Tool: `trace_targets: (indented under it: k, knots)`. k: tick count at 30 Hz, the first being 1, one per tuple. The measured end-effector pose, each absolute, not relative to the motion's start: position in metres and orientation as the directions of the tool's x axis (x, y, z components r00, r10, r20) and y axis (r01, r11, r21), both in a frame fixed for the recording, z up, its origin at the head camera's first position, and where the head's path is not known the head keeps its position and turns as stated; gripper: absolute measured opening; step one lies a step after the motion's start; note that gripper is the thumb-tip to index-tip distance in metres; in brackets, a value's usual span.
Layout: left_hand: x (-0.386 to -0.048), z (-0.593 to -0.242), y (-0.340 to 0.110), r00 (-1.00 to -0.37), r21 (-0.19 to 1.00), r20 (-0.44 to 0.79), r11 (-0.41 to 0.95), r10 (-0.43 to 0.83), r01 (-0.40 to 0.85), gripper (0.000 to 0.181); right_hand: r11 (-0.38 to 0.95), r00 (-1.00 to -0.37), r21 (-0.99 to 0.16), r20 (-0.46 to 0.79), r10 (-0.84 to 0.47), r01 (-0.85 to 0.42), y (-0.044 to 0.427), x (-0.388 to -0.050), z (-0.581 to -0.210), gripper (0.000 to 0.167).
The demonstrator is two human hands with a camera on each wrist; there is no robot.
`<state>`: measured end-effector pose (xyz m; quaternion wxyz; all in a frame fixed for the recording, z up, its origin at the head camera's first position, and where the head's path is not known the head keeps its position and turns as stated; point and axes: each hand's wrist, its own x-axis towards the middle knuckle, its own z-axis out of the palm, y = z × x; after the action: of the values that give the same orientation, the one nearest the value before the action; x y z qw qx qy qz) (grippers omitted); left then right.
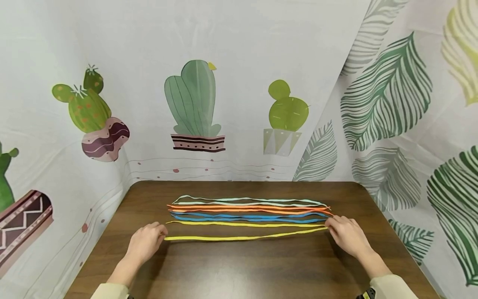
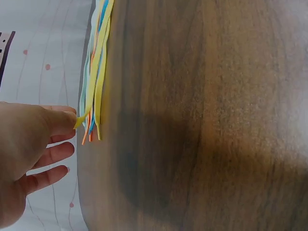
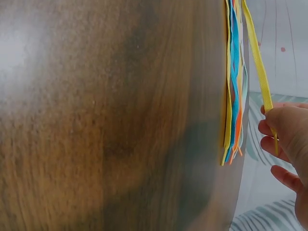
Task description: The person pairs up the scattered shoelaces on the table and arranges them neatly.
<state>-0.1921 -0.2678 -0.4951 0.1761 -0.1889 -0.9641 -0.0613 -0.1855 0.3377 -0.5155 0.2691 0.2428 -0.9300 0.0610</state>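
A flat yellow shoelace (image 1: pixel 209 238) stretches between both hands, nearly straight across the table. My left hand (image 1: pixel 147 242) pinches its left end between thumb and index finger, the other fingers loosely bent, as the left wrist view shows. At the far end my right hand (image 1: pixel 349 236) pinches the lace near its tip, which pokes out below the thumb in the right wrist view. The held lace (image 3: pixel 260 67) looks raised off the table there. Just behind it lie a second yellow shoelace (image 1: pixel 224 224), blue shoelaces (image 1: pixel 239 216), orange shoelaces (image 1: pixel 239 207) and pale green shoelaces (image 1: pixel 231 199), side by side.
The brown wooden table (image 1: pixel 231 265) has rounded back corners. Behind and beside it hangs a white cloth (image 1: pixel 239 41) printed with cacti and leaves. The laces lie toward the table's back edge, with bare wood in front of them.
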Motion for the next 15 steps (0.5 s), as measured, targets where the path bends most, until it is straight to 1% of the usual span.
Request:
trace_targets:
  k: [6,11,15]
  knots:
    - [-0.199,-0.503,-0.271,-0.868,0.013,0.341,0.921,0.362,0.389,0.019,0.895,-0.755,0.016,0.529,-0.386,-0.447,0.343,-0.187,-0.515,0.02]
    - [-0.203,-0.508,-0.273,-0.868,-0.008,0.324,0.919,0.376,0.395,0.016,0.905,-0.773,0.011,0.516,-0.37,-0.426,0.347,-0.188,-0.518,0.019]
    - [-0.209,-0.509,-0.275,-0.857,-0.026,0.339,0.914,0.388,0.404,0.016,0.913,-0.789,0.001,0.504,-0.353,-0.408,0.35,-0.189,-0.521,0.016]
